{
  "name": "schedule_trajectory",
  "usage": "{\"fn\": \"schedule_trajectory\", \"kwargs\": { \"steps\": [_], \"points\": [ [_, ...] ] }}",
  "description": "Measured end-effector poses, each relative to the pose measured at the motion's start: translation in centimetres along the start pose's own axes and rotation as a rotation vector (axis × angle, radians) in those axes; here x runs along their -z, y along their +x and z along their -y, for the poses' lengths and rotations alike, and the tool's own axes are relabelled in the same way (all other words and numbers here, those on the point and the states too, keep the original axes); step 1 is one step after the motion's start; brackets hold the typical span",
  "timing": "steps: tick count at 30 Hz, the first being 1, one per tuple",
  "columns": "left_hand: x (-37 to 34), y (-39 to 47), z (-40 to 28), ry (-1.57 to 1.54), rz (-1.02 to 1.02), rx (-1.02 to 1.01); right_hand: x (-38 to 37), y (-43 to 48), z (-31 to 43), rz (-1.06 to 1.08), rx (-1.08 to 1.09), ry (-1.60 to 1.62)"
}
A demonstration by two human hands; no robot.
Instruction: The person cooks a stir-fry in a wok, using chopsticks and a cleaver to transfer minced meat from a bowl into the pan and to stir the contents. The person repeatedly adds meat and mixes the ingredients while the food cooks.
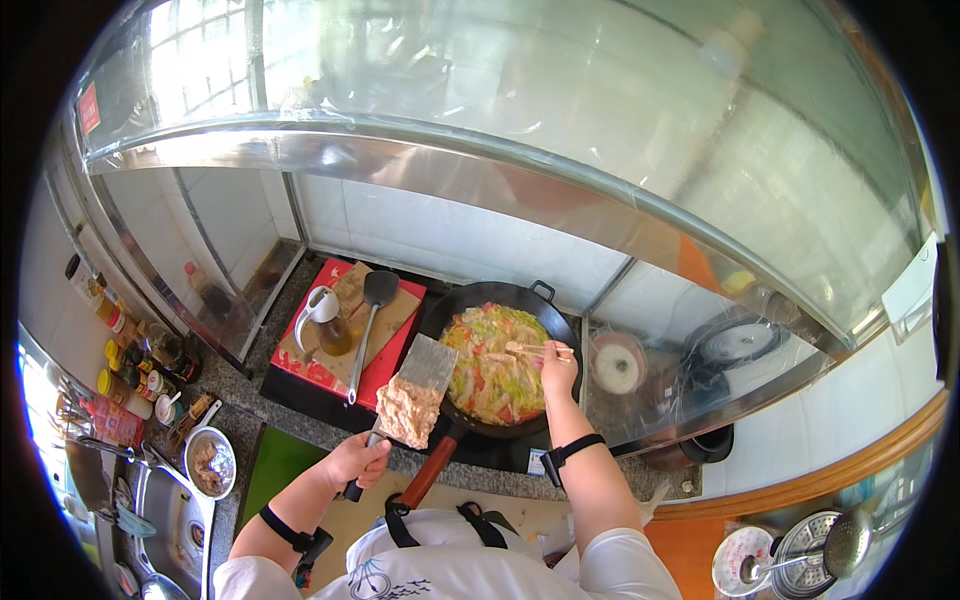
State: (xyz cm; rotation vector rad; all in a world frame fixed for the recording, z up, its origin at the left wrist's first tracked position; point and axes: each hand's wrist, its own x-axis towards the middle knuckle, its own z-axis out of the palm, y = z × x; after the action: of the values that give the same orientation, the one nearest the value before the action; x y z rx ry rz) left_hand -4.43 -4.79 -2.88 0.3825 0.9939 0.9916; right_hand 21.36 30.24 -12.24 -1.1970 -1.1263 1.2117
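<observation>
My left hand (pixel 358 463) grips the dark handle of a broad cleaver (pixel 431 361), its blade held flat beside the wok. A pale pink mound of minced meat (pixel 409 411) rests on the blade near the handle. My right hand (pixel 559 369) pinches a pair of wooden chopsticks (pixel 534 349) above the black wok (pixel 442 300). The chopstick tips reach over pieces of meat in a stew of greens and red bits, which look like tomato (pixel 487 371). The wok's reddish wooden handle (pixel 431 466) points toward me.
Left of the wok, a red box (pixel 289 360) bears cardboard, an oil pot (pixel 330 330) and a wok spatula (pixel 364 330). A saucepan (pixel 223 491) with meat scraps stands by the sink (pixel 161 517). Seasoning jars (pixel 124 394) line the left wall. The metal hood edge (pixel 450 166) spans above.
</observation>
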Motion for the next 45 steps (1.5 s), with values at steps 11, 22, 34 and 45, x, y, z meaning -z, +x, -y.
{"fn": "schedule_trajectory", "kwargs": {
  "steps": [11, 22, 34, 45],
  "points": [
    [0.6, -0.4, -0.2, -0.017, -0.056, -0.027, 3.3, -1.2, 1.7, 0.204, 0.014, -0.097],
    [-0.3, 0.3, -1.1, 0.004, -0.014, -0.059, 5.4, -3.5, 4.0, 0.312, 0.382, -0.581],
    [-1.9, 2.2, -1.4, 0.000, 0.063, -0.023, 7.2, -8.0, 8.8, 0.237, 0.508, -0.367],
    [-3.9, 3.0, -2.3, 0.153, 0.094, 0.046, 4.4, -17.2, 11.7, 0.364, 0.130, 0.585]
  ]
}}
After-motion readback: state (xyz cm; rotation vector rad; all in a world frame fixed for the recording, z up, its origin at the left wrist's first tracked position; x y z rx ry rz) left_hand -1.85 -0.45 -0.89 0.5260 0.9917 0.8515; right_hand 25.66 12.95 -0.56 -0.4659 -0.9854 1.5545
